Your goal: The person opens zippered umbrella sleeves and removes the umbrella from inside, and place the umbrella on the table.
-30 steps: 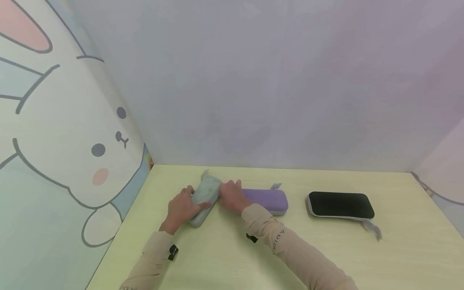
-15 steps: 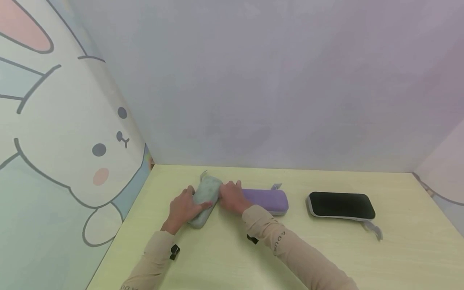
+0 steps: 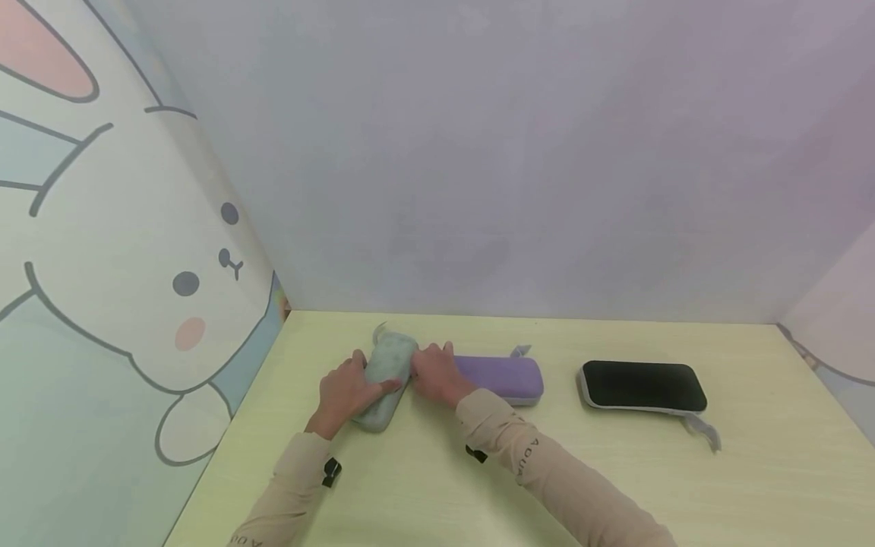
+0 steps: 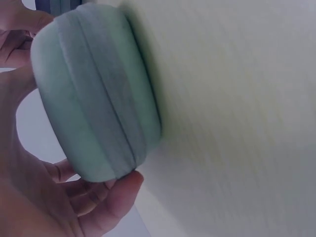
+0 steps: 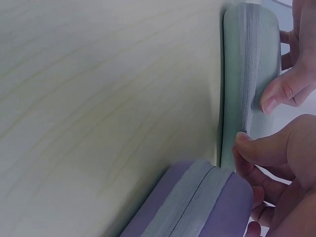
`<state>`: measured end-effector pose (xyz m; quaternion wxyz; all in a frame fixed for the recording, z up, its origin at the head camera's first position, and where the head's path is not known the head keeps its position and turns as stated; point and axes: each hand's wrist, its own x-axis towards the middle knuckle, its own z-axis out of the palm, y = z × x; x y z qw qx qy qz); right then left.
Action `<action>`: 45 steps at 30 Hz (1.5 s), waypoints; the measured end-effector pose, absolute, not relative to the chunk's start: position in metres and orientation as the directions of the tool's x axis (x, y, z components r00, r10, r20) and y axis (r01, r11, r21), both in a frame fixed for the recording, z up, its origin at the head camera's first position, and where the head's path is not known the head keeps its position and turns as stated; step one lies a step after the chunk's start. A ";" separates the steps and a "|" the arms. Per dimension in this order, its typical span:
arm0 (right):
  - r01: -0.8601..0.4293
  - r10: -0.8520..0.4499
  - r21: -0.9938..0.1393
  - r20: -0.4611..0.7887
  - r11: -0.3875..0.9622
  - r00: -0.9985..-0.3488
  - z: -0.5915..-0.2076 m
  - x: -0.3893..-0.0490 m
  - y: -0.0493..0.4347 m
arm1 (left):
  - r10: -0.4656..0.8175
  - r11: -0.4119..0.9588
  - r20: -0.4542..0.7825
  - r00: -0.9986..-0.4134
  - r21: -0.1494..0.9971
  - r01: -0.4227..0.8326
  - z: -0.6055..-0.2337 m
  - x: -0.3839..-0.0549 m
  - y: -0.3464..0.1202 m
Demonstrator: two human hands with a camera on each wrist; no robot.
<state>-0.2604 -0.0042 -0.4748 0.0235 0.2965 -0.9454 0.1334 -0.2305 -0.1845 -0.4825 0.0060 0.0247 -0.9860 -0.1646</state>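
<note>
A soft-looking pale green zippered case (image 3: pixel 393 357) lies tilted on the table, a small strap at its far end. My left hand (image 3: pixel 344 393) grips it, thumb on top and fingers along its left side. The left wrist view shows the rounded near end of the case (image 4: pixel 94 98) with the zipper seam closed there. At the right side of the case, my right hand (image 3: pixel 440 375) pinches the zipper (image 5: pixel 250 64) between thumb and fingers. Any pull tab is hidden by the fingertips. Beside that hand sits a purple zippered case (image 3: pixel 502 377), partly covered by it.
Farther right on the pale yellow table (image 3: pixel 766 456) lies a black-topped case (image 3: pixel 642 386) with a grey strap (image 3: pixel 700 431). A grey wall (image 3: pixel 519 190) stands behind the table, and a wall with a rabbit picture (image 3: pixel 137 266) rises at the left.
The green case has turned slightly, its far strap shifting left. My right hand has moved a touch left along with it. Both hands keep their hold; the other cases stay put.
</note>
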 end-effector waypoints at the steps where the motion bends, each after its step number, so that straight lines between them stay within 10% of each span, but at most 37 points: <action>1: -0.567 -0.555 -0.241 0.125 0.787 -0.823 -0.475 -0.260 -0.004 | -0.050 0.944 0.001 -0.999 0.327 -0.047 -0.483 -0.230 -0.185; 45: -0.566 -0.553 -0.232 0.126 0.791 -0.824 -0.479 -0.248 -0.005 | -0.094 0.858 -0.001 -0.996 0.507 -0.081 -0.485 -0.221 -0.186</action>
